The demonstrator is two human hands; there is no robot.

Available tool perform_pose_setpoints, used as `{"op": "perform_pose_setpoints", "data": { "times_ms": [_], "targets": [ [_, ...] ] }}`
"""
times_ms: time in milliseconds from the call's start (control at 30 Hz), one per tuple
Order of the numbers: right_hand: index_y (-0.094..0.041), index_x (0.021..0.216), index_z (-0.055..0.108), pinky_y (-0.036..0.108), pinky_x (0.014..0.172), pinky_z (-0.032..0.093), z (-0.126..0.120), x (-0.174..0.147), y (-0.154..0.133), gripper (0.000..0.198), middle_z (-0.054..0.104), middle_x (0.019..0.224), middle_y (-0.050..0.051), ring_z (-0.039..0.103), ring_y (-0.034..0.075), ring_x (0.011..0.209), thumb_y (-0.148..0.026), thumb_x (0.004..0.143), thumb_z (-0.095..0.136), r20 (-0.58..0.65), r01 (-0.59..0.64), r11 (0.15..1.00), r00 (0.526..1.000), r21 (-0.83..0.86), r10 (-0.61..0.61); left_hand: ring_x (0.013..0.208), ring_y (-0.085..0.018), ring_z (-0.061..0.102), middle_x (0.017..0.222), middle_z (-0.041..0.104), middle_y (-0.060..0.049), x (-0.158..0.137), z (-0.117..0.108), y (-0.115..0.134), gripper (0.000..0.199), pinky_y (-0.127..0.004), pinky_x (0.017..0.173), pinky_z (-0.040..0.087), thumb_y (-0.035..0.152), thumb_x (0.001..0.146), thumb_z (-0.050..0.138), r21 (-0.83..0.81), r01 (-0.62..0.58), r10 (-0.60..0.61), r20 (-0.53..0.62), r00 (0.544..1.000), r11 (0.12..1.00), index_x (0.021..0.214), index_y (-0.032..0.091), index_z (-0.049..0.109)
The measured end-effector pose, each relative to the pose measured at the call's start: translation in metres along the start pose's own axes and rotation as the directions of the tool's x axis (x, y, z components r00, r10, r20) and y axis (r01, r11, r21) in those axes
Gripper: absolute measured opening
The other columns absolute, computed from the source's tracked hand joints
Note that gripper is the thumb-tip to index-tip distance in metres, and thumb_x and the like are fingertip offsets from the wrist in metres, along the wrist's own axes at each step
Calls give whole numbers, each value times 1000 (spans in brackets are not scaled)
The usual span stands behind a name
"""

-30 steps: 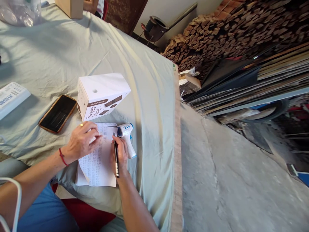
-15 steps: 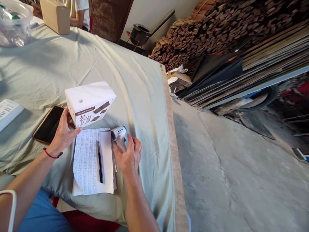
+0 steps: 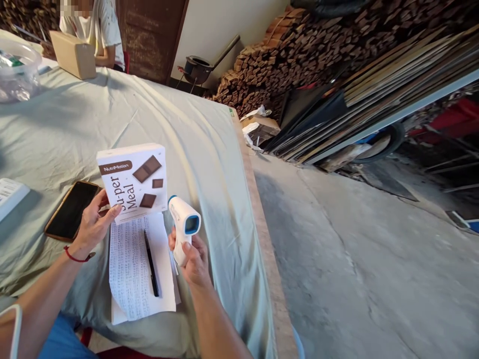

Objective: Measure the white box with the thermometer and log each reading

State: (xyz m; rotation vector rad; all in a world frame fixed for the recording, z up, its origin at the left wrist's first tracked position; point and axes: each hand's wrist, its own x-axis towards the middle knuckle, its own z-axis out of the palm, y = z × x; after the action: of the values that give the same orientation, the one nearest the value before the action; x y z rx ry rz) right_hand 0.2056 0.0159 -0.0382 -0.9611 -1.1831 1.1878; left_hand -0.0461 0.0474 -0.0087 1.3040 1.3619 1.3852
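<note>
My left hand point(image 3: 93, 222) grips the lower left corner of a white meal box point(image 3: 136, 182) printed with chocolate pieces, its thumb on the front face. The box is tilted, its lower edge over the top of the written sheets point(image 3: 129, 269). A black pen point(image 3: 151, 264) lies across those papers. In my right hand point(image 3: 192, 257), an infrared thermometer point(image 3: 183, 219), white with blue trim, is held upright by its handle, its small screen towards me. Left of the box, a smartphone point(image 3: 71, 209) in a brown-edged case lies flat, close to my left fingers.
A white box point(image 3: 11, 197) lies at the left edge. Farther back stand a clear plastic tub point(image 3: 18, 75) and a cardboard carton point(image 3: 73, 55), with a person point(image 3: 108, 35) seated behind. The table's wooden edge point(image 3: 258, 219) runs along the right, beside the concrete floor point(image 3: 337, 269).
My right hand has closed round the thermometer and raised it upright, screen towards me. My left hand has tipped the box so its printed front faces me. The view has shifted slightly.
</note>
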Motion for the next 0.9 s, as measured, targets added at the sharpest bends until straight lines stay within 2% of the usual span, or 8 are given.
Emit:
{"op": "perform_pose_setpoints", "data": {
  "times_ms": [133, 300, 500, 700, 900],
  "targets": [
    [-23, 81, 66, 37, 59, 50, 3, 2, -3, 49, 62, 65, 4, 59, 21, 59, -70, 86, 54, 54, 3, 1000, 999, 25, -4, 109, -31, 73, 127, 71, -15, -3, 4, 3, 68, -44, 85, 67, 58, 86, 75, 95, -54, 41, 131, 991, 994, 139, 18, 60],
    [-23, 81, 65, 37, 59, 50, 5, 3, -8, 52, 63, 66, 5, 60, 22, 61, -73, 88, 53, 55, 72, 997, 996, 13, -73, 102, -27, 74, 121, 69, -13, -6, 5, 3, 66, -42, 85, 67, 57, 90, 70, 234, -138, 99, 171, 980, 962, 143, 20, 58],
    [-24, 85, 62, 33, 56, 45, 13, 5, -6, 50, 62, 72, 3, 57, 19, 62, -75, 82, 64, 127, -17, 990, 992, 140, -1, 105, -26, 70, 122, 69, -11, -8, 4, -1, 58, -43, 93, 64, 55, 91, 70, 389, -312, 238, 227, 944, 867, 139, 24, 62],
    [-24, 88, 69, 31, 57, 42, 14, 5, -1, 43, 63, 75, 3, 55, 18, 63, -66, 82, 71, 114, -50, 973, 993, 225, 24, 101, -24, 70, 120, 70, -11, -7, 4, -6, 58, -39, 86, 64, 55, 94, 66, 396, -316, 238, 234, 943, 862, 142, 23, 59],
    [-23, 85, 70, 30, 57, 37, 13, 3, 0, 44, 63, 74, 2, 50, 16, 64, -66, 77, 76, 92, -99, 960, 993, 262, 77, 105, -25, 69, 124, 69, -11, -10, 5, -5, 59, -44, 96, 61, 55, 95, 65, 445, -313, 223, 244, 944, 839, 143, 22, 58]
  ]
}}
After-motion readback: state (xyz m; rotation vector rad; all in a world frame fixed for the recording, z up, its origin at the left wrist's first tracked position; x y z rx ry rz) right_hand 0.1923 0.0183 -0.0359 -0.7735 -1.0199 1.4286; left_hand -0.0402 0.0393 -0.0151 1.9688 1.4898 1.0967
